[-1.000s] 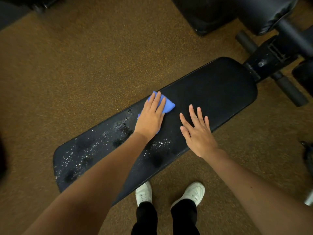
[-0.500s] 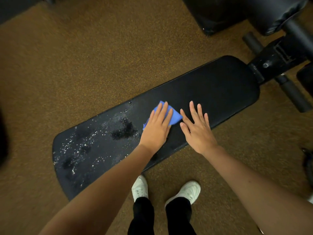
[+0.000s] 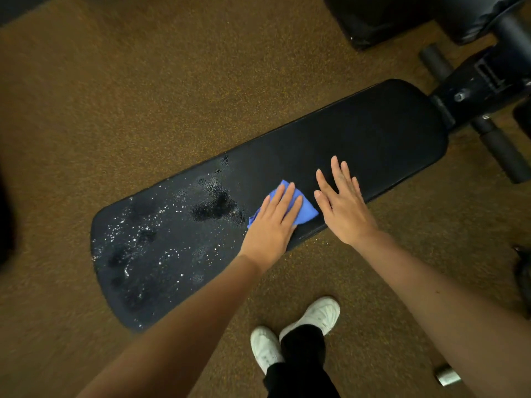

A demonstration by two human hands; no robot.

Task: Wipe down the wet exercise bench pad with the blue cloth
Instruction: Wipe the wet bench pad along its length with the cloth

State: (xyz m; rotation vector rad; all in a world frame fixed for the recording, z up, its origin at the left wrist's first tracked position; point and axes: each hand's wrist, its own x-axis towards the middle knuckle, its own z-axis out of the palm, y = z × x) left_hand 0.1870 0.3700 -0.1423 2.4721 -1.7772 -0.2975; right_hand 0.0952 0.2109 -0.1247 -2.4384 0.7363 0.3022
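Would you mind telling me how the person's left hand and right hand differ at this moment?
The left hand presses flat on the blue cloth; the right hand has no cloth under it and lies over bare bench pad. The left hand sits beside the droplets and wet patch; the right hand is over the dry-looking half. The left hand's fingers lie close together; the right hand's are spread. Both have straight fingers.

We find no legible text, label, brand, number or sign on any surface in view; the pad (image 3: 359, 145), cloth (image 3: 304, 209) and shoes (image 3: 319, 314) carry no markings we can read.
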